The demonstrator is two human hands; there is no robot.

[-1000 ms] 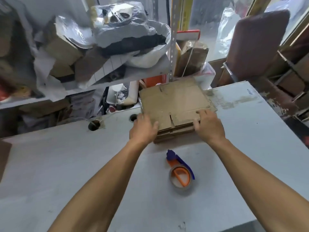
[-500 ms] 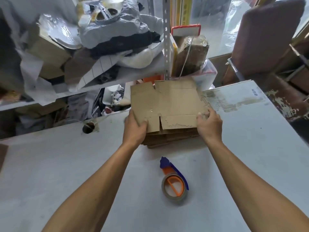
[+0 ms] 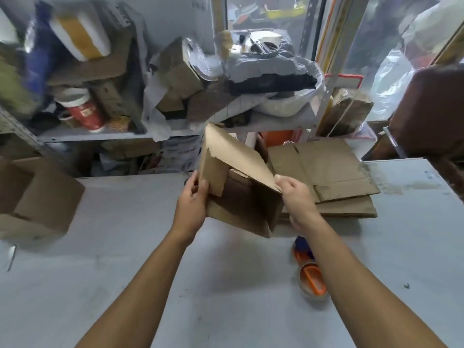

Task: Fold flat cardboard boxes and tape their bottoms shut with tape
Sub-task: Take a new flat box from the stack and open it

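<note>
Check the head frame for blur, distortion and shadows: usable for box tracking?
Head view: motion blur smears the shelf clutter at the left edge and the tape dispenser; the box and both hands, left and right, are sharp enough. Wide-angle bending curves the shelf posts. Light is soft, with a faint shadow on the table under the box. Usable.

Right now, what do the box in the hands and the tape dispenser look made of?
Box: brown corrugated cardboard, matte, with creased flaps and a ragged torn edge. Tape dispenser: seemingly glossy plastic, orange with a blue end; blur and the right forearm hide details.
</note>
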